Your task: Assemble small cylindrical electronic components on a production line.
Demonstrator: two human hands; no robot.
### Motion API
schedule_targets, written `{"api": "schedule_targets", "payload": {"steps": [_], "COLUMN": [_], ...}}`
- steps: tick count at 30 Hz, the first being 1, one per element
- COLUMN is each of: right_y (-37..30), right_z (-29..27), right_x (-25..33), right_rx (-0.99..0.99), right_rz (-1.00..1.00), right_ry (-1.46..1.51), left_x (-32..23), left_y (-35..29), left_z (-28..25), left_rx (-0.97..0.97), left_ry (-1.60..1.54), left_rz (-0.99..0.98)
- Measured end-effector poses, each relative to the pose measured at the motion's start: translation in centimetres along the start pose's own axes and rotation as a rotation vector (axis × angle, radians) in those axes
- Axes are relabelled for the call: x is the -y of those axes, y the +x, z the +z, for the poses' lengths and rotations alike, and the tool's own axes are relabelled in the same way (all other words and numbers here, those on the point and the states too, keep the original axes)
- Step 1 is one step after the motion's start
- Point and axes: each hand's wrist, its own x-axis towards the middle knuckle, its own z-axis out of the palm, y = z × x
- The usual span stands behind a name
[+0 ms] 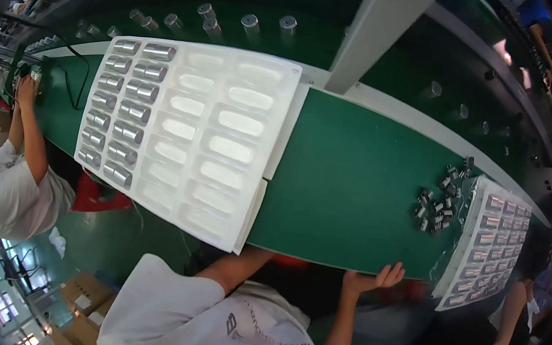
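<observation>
White tray (236, 148): laid left of centre on the green table (351, 175), over its front edge.
Metal cylinders (134, 112): seated in the tray's two left columns.
Right hand (377, 278): placed at the table's front edge — fingers extended, slightly parted.
Left hand: hidden — finger state cannot be told.
Black components (439, 205): scattered near the right edge.

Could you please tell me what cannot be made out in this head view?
- Left hand: out of sight in the head view; the forearm disappears beneath the white tray and green table.
- Right hand: too small in the head view to tell whether its fingers press on the table.
- Black-and-silver parts: too small in the head view for detail.
- Far-left co-worker's hands: too distant in the head view to show what they hold.
</observation>
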Motion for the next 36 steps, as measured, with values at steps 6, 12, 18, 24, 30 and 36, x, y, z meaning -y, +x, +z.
{"api": "schedule_targets", "payload": {"steps": [6,12,18,24,30,36], "right_y": [1.0,0.7,2.5,7.1,12.3,15.3], "right_z": [-1.1,2.0,-2.3,-8.5,-7.3,-6.0], "right_x": [0.5,-0.9,2.4,7.3,6.9,6.6], "right_rx": [0.129,-0.107,0.089,0.527,0.649,0.804], "right_rz": [0.080,-0.072,0.162,0.034,-0.133,-0.284], "right_ry": [0.122,0.133,0.331,1.379,1.482,1.441], "left_x": [-3.4,-4.2,-6.8,-13.2,-14.4,-14.5], "left_y": [-4.5,-5.2,-10.3,-18.7,-17.6,-17.1], "left_z": [1.1,4.8,4.8,0.5,-0.9,-0.8], "left_rx": [0.123,0.102,-0.103,0.207,0.065,0.035], "left_ry": [0.046,0.075,-0.020,-0.616,-0.853,-1.151], "left_rz": [0.000,0.045,0.318,0.292,0.467,0.408]}}
